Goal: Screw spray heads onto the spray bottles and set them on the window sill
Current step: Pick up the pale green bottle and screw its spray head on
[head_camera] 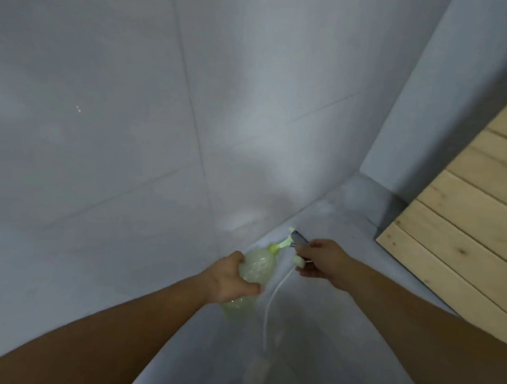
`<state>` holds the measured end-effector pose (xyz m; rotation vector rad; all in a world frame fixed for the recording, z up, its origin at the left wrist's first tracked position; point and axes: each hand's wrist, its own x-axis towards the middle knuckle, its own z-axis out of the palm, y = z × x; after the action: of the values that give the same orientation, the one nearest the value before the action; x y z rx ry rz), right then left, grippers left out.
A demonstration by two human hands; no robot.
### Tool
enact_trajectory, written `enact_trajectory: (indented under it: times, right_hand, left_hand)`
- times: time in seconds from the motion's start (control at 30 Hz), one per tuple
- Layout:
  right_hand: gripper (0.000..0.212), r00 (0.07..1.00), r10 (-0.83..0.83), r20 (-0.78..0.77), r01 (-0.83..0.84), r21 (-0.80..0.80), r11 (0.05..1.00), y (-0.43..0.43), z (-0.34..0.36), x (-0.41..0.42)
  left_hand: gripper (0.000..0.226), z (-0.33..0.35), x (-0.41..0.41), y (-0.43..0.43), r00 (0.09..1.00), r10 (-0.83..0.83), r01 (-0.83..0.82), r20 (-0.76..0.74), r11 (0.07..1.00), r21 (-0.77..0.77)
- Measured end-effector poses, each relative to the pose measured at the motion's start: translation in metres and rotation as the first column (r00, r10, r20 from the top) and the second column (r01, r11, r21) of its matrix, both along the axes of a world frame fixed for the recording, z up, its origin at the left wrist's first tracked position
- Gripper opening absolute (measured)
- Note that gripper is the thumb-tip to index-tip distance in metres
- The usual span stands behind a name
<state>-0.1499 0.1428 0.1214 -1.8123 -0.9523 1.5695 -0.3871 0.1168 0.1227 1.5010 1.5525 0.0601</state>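
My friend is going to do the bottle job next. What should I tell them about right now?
Left hand: wrapped around the clear spray bottle, holding it tilted above the grey surface.
Right hand: gripping the green spray head, which is held apart from the bottle, its white tube hanging down outside.
Done: nothing I can confirm; no finished bottle is in view.
Left: feed the tube into the bottle, screw the head on, then stand the bottle on the window sill. The picture is blurry, so check the bottle's neck before you twist.
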Motion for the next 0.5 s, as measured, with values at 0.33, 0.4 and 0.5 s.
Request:
enact_trajectory:
  times: [0.33, 0.4, 0.5]
  right_hand:
    - [0.028, 0.987, -0.146, 0.06, 0.116, 0.355, 0.928, -0.072, 0.194, 0.073]
    - [0.027, 0.981, -0.194, 0.025, 0.162, 0.452, 0.877, -0.092, 0.23, 0.083]
    - [0.024, 0.955, -0.281, -0.093, 0.283, 0.564, 0.776, -0.119, 0.272, 0.092]
  left_hand:
    - [0.07, 0.182, 0.035, -0.054, 0.987, -0.148, 0.128, 0.062, 0.959, 0.254]
    - [0.065, 0.201, 0.033, -0.074, 0.981, -0.164, 0.128, 0.106, 0.949, 0.287]
    - [0.056, 0.213, 0.031, -0.098, 0.967, -0.193, 0.137, 0.169, 0.946, 0.293]
